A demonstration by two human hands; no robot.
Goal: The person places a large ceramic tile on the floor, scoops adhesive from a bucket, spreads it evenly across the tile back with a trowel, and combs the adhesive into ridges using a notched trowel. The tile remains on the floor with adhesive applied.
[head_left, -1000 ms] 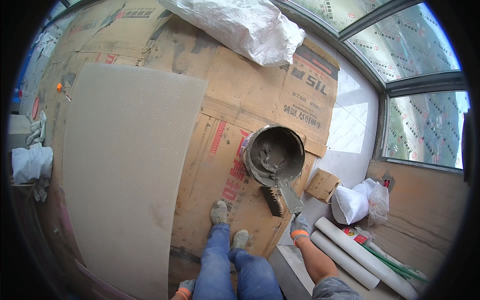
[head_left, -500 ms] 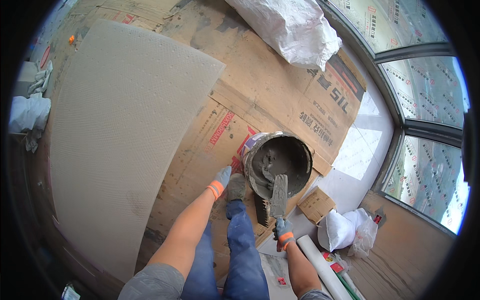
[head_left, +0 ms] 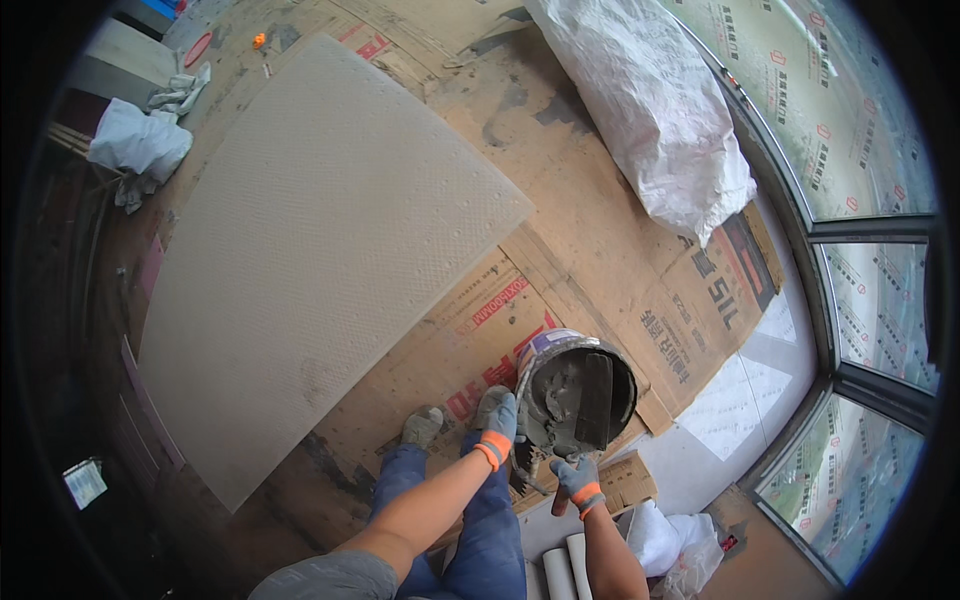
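A bucket [head_left: 577,345] of wet grey mortar [head_left: 550,400] stands tilted in front of my feet. My right hand [head_left: 577,478], in a grey glove with an orange cuff, is closed around a trowel's handle. The mortar-coated trowel [head_left: 596,398] reaches into the bucket, its blade over the mortar. My left hand [head_left: 503,417], gloved alike, is at the bucket's left rim, and its fingers appear closed on the edge. Between my hands, a dark notched trowel [head_left: 522,466] hangs or rests against the near side of the bucket; what supports it is hidden.
A large textured grey tile [head_left: 330,230] lies at left over the cardboard floor covering [head_left: 570,240]. A white woven sack [head_left: 650,110] is at the far right near windows [head_left: 880,300]. A small carton [head_left: 628,482], plastic bags [head_left: 655,540] and white rolls [head_left: 568,570] lie right of my legs.
My left hand has moved right from beside my foot to the bucket's rim. The trowel has swung deeper into the bucket. My view has shifted, so things appear lower and further right.
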